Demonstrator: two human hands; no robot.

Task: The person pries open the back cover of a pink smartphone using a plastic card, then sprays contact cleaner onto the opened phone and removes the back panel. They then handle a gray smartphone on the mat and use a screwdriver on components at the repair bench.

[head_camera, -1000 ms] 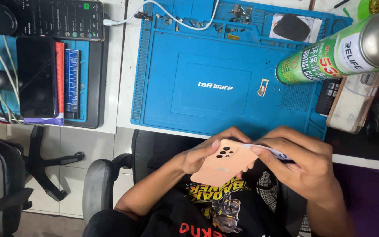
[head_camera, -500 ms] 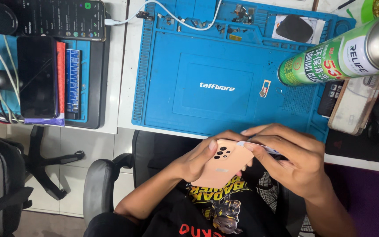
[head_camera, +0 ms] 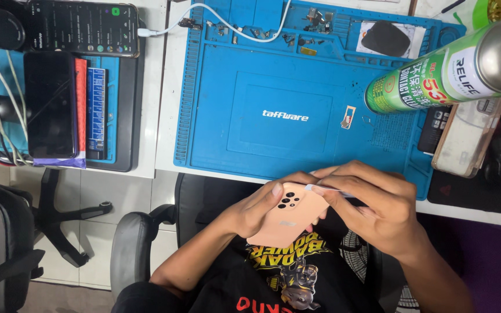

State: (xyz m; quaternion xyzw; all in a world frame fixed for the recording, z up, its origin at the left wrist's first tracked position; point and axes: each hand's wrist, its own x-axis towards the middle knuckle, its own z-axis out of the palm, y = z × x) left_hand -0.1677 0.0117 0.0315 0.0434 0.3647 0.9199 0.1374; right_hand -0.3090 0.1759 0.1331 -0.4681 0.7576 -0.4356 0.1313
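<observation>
The left hand (head_camera: 256,211) cups a peach phone (head_camera: 288,219) from below, back side up, its camera cluster just under the thumb tip; the fingers curl round the phone's far edge and grip it. The right hand (head_camera: 378,206) arches over the phone's top corner, its fingertips pressed together on a thin pale card (head_camera: 329,190) whose edge meets the phone's rim right beside the left thumb. The phone is held in the air above the person's lap, close to the near edge of the blue mat (head_camera: 297,75). Beyond the knuckles of the right hand a green spray can (head_camera: 436,78) lies on its side, with a small tray (head_camera: 349,117) on the mat just past the fingers. Well off from the left hand, a dark phone (head_camera: 50,104) lies on a second mat.
</observation>
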